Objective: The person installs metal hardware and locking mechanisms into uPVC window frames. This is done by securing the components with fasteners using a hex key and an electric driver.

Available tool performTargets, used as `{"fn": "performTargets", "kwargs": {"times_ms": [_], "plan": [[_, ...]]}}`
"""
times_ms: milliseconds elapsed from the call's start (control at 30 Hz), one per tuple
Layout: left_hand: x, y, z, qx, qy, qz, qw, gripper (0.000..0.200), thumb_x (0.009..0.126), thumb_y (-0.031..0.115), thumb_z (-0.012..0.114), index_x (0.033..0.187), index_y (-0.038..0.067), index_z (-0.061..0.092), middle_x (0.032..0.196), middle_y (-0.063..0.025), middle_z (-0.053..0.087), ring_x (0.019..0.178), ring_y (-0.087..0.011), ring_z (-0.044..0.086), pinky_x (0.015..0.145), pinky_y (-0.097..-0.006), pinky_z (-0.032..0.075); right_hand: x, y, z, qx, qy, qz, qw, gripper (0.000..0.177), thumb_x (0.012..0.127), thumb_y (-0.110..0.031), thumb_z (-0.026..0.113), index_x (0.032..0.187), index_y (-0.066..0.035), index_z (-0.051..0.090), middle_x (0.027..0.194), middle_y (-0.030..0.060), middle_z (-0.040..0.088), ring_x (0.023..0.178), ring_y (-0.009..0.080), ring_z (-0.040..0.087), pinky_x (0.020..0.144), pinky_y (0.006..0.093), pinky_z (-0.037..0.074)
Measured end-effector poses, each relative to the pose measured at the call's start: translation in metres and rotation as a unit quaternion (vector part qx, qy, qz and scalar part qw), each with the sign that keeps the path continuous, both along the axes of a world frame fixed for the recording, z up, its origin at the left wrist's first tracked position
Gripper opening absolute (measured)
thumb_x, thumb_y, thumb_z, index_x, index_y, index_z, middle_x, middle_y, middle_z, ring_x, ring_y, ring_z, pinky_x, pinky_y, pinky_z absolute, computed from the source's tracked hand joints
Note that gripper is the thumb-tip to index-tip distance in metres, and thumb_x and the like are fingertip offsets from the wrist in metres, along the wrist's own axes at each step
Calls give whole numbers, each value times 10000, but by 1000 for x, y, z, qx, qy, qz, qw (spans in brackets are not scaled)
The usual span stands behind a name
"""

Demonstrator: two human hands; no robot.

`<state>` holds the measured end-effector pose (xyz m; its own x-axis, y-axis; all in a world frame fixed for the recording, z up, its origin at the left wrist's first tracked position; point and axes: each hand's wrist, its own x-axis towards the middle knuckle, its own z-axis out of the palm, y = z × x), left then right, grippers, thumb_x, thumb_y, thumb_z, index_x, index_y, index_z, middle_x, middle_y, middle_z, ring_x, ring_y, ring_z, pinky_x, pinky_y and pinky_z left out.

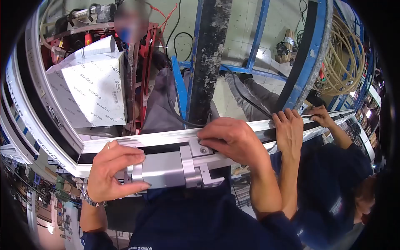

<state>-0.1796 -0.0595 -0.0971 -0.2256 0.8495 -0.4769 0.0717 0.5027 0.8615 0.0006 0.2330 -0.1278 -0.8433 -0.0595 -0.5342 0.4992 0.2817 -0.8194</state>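
My left hand (114,171), with a ring and a metal wristwatch, grips the left end of a silver rectangular metal housing (162,168). Its thumb is on the near side and its fingers on the far side. The housing lies along a white frame profile (166,137) with a black groove. At its right end are a metal bracket (212,180) and a small plate (200,148) with a screw. My right hand (233,139) has thumb and forefinger pinched together at that plate's upper edge; anything between the fingertips is hidden.
On the right, a co-worker's hands (288,131) rest along the same frame. Blue stand beams (306,75) and a black padded beam (212,54) lie beyond. A wrapped white package (93,89) stands back left, coiled tubing (343,62) back right. Another person stands opposite.
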Motion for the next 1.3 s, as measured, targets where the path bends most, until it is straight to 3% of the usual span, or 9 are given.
{"fn": "performTargets", "kwargs": {"times_ms": [167,433,567,633,833,967,1033,1167,1300], "plan": [[-2,1,-2,-12,-11,-8,1000,585,577,366,971,1016,29,779,1070,-94,745,821,-241,626,736,-357,437,-9,8,1,-14,-24,74,997,204,835,-47,794,1039,-48,786,1024,97,767,921,302,726,803,388,580],[-2,1,-4,-10,-21,13,1000,576,568,346,977,1000,23,774,1046,-96,744,820,-257,637,747,-359,467,-26,13,4,-66,-111,81,988,210,832,-33,791,1042,-28,789,1023,118,768,964,300,729,833,382,580],[-2,0,-6,12,-33,23,999,538,609,310,969,1005,18,751,1056,-110,729,884,-291,659,801,-384,514,-31,15,0,-71,-99,117,986,213,839,-58,791,1048,-21,793,1000,129,771,953,296,735,843,377,576],[-4,0,-8,34,-37,18,999,510,650,294,959,1008,15,725,1040,-121,727,927,-318,680,837,-398,528,-36,15,1,-82,-159,114,977,209,857,-88,781,1054,-15,791,1004,134,774,943,287,739,850,372,574],[-5,-1,-10,31,-39,-8,999,460,720,357,933,964,24,729,961,-121,748,873,-315,698,807,-388,534,-37,17,2,-57,-164,150,973,250,899,-217,761,1044,-16,785,951,147,776,884,260,738,824,367,560],[-7,1,-1,-43,-28,-40,998,474,734,392,931,1002,43,755,978,-93,776,863,-218,717,744,-334,535,-46,4,11,20,-175,181,968,288,863,-291,799,974,-26,781,846,140,746,800,223,709,753,363,540],[-10,5,9,-92,-39,-52,994,462,747,382,922,1031,50,770,924,-68,771,748,-137,637,663,-285,479,-47,0,15,55,-187,180,964,293,855,-299,803,957,-26,778,823,133,732,774,207,698,734,360,535],[-2,0,4,-80,-61,-16,995,428,775,348,911,1040,42,773,902,-56,764,760,-125,643,688,-287,493,-32,-2,8,29,-131,119,984,250,862,-253,785,956,-21,774,788,76,721,729,160,663,707,324,534],[2,-3,-1,-69,-62,-2,996,409,795,327,900,1040,26,770,898,-58,759,794,-115,655,730,-283,508,-31,-1,19,9,-198,94,976,240,883,-222,772,975,0,781,849,68,749,777,123,677,731,290,544]]}}
